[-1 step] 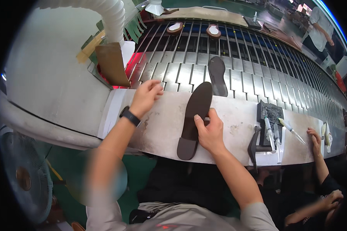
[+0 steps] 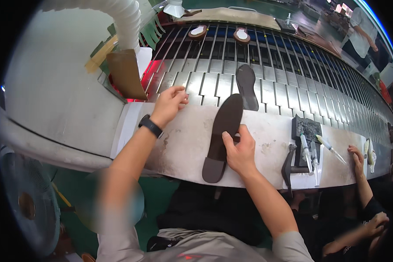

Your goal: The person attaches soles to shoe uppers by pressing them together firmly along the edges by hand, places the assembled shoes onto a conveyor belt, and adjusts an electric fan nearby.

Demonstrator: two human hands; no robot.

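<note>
Beyond a stained pale worktop (image 2: 179, 150), faces a slatted metal conveyor (image 2: 205, 83). Grips a dark brown shoe sole (image 2: 226, 124) by its right edge in the right hand (image 2: 241, 150), over the middle of the worktop, with the thumb on the upper face and the other fingers mostly hidden. Keeps the left hand (image 2: 169, 105) apart, near the far edge, half curled and seemingly empty.

Could let the sole twist or drop, being pinched from one side only. Might also knock the toe end against a second sole (image 2: 247, 85), lying just beyond on the conveyor; cannot tell whether touching. Might nip the left fingertips between slats if reaching farther. Might, with a swing to the right, hit the hammer (image 2: 287, 168) or a capless-looking syringe (image 2: 305, 150), near a co-worker's hand (image 2: 357, 159).
</note>
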